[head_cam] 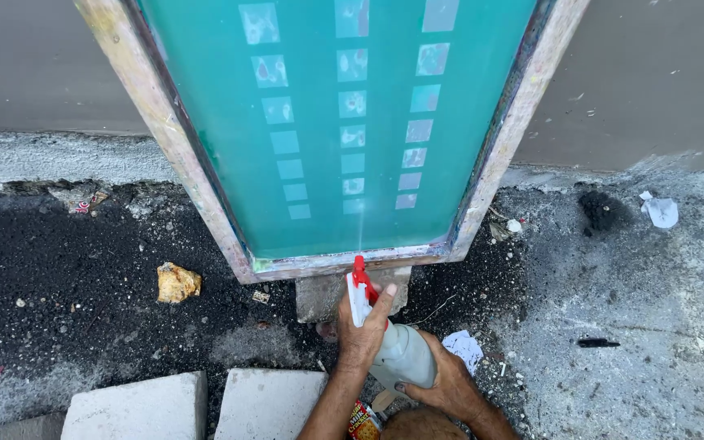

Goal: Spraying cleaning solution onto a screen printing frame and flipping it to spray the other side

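A large wooden screen-printing frame (197, 179) with teal mesh (368, 212) leans against a grey wall, its lower edge resting on a small stone block (315, 300). Rows of pale rectangular patches run down the mesh. My left hand (360, 334) grips the neck of a white spray bottle (407, 357), a finger on the trigger. Its red nozzle (359, 273) points at the bottom of the mesh, and a thin jet reaches the screen. My right hand (448, 385) cups the bottle's base from the right.
Dark gravelly ground lies to the left and pale wet concrete to the right. Two light concrete blocks (136, 405) (266, 401) sit at the bottom. Litter lies around: a yellow crumpled lump (177, 283), white paper scraps (662, 212) (464, 347), a black stick (598, 343).
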